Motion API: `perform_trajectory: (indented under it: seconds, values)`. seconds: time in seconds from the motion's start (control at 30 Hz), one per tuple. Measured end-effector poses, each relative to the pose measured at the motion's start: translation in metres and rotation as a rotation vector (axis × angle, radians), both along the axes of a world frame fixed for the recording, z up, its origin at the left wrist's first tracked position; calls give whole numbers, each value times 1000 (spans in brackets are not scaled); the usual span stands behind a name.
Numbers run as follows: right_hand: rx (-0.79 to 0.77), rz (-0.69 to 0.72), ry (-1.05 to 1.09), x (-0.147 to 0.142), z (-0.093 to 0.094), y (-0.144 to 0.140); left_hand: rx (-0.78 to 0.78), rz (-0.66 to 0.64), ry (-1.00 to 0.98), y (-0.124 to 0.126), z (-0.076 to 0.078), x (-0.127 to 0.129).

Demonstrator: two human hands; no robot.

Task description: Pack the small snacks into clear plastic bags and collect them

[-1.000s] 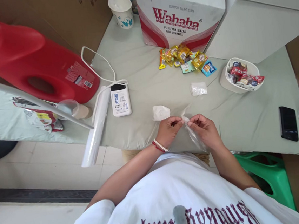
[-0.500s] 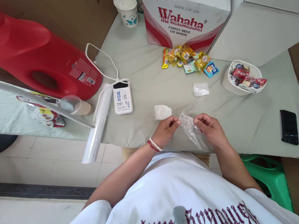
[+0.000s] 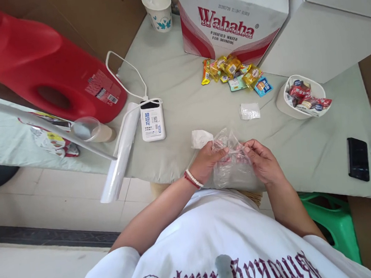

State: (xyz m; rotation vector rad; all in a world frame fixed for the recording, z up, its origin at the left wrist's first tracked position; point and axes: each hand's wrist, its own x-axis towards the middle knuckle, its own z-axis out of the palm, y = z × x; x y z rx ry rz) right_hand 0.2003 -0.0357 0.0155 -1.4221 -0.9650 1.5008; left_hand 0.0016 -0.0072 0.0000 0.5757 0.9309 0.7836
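Observation:
A clear plastic bag (image 3: 232, 167) hangs spread between my two hands at the near edge of the table. My left hand (image 3: 209, 160), with a beaded bracelet at the wrist, pinches the bag's left top edge. The right top edge is pinched by my right hand (image 3: 262, 161). The bag's mouth is pulled wide between them. A crumpled white wad (image 3: 201, 138) lies just beyond my left hand. Farther off lie a small folded clear bag (image 3: 249, 111) and a heap of wrapped candies (image 3: 233, 73).
A white bowl (image 3: 283, 102) holding wrapped snacks stands at the right, a black phone (image 3: 357, 158) nearer the right edge. A white power bank (image 3: 152, 120) with cable, a roll of clear film (image 3: 120, 154), a red jug (image 3: 41, 70), a paper cup (image 3: 157, 4) and a Wahaha carton (image 3: 229, 19) stand around.
The bag was a narrow twisted strip pinched between my fingertips; now my hands have pulled it apart, so it is spread wide and open between them.

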Motion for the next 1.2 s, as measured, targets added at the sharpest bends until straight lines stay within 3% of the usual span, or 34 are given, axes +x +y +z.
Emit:
perform_trajectory:
  seconds: [0.13,0.27,0.43,0.57,0.7,0.83,0.93,1.2]
  values:
    - [-42,-34,-10,3,3,5,272,8,246,-2,-2,13]
    - [-13,-20,-87,-8,3,19,450,-32,301,-7,-1,14]
    - [56,-309,-106,-22,-10,32,298,129,360,-5,-12,2]
    - [38,-344,-91,-19,-17,31,185,170,316,-3,-22,-9]
    - [93,-422,-64,-10,-17,33,148,98,252,-8,-17,-23]
    - [148,-538,-29,2,-20,44,92,-140,186,-16,-12,-46]
    - [156,-540,-49,9,-24,54,70,-285,220,-21,-13,-60]
    - [199,-524,-81,13,-32,78,119,-139,400,-27,-16,-45]
